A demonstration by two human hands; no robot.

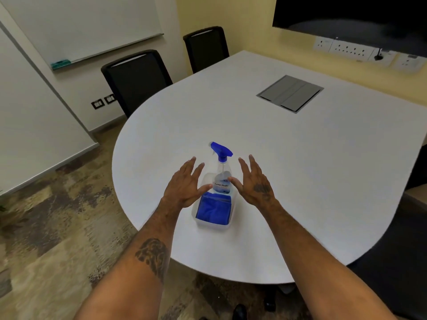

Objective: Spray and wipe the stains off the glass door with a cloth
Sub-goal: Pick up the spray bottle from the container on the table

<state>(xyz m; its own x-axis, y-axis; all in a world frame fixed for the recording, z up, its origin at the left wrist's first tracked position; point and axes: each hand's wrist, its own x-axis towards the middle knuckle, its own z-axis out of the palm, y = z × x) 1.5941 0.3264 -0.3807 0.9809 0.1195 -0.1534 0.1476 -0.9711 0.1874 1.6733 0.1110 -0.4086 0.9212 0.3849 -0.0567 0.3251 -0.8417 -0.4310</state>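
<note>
A clear spray bottle (pixel 222 174) with a blue trigger head stands upright in a small clear plastic tub (pixel 213 224) on the white table (pixel 288 158). A folded blue cloth (pixel 213 209) lies in the same tub, in front of the bottle. My left hand (pixel 184 184) hovers just left of the tub with fingers spread and holds nothing. My right hand (pixel 254 181) hovers just right of the bottle, also spread and empty. Both thumbs point inward toward the bottle's label. No glass door is in view.
Two black chairs (pixel 136 77) stand at the table's far left edge. A grey cable hatch (pixel 290 93) is set into the tabletop. A whiteboard (pixel 80 26) hangs on the left wall; a dark screen (pixel 351 15) and sockets (pixel 360 51) are on the yellow wall. Patterned carpet (pixel 57 227) lies left.
</note>
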